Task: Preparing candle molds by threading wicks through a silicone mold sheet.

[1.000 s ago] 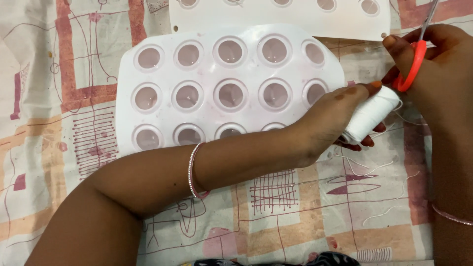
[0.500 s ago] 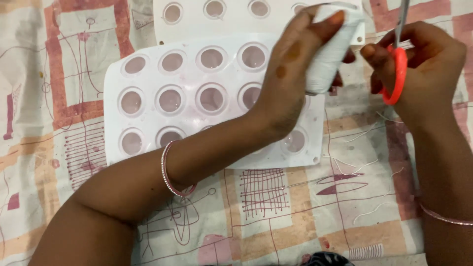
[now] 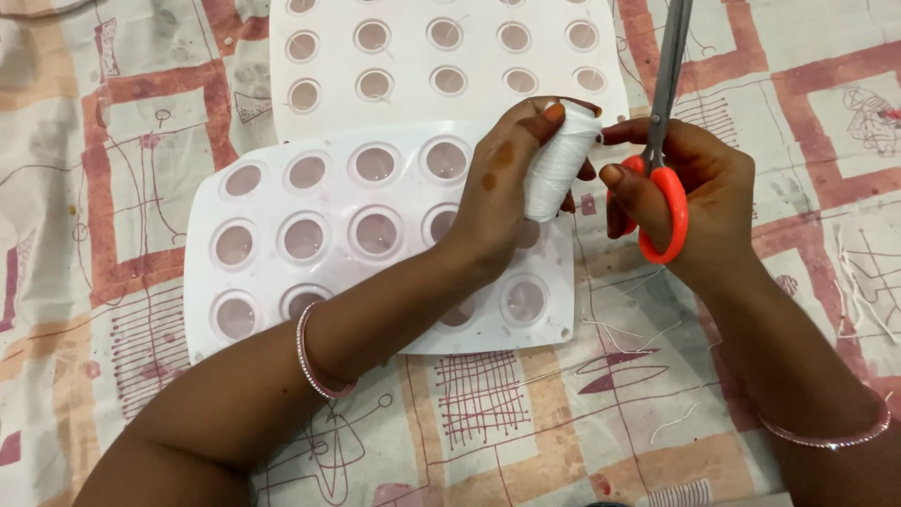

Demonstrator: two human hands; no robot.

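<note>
Cloth [image 3: 141, 122]: patterned sheet, pink and cream, under everything.
Near tray [image 3: 272, 272]: white mould with round cups, lying left of centre; left forearm crosses it.
Far tray [image 3: 328, 56]: same kind, just beyond, partly under the near tray's far edge.
Left hand [image 3: 502, 192]: clenched around a white thread spool [image 3: 556, 164], held above the near tray's right end.
Right hand [image 3: 699, 202]: just right of the spool, fingers through orange-handled scissors [image 3: 662, 150], blades pointing far.
Thread scraps [image 3: 648, 333]: loose on cloth, near right.
</note>
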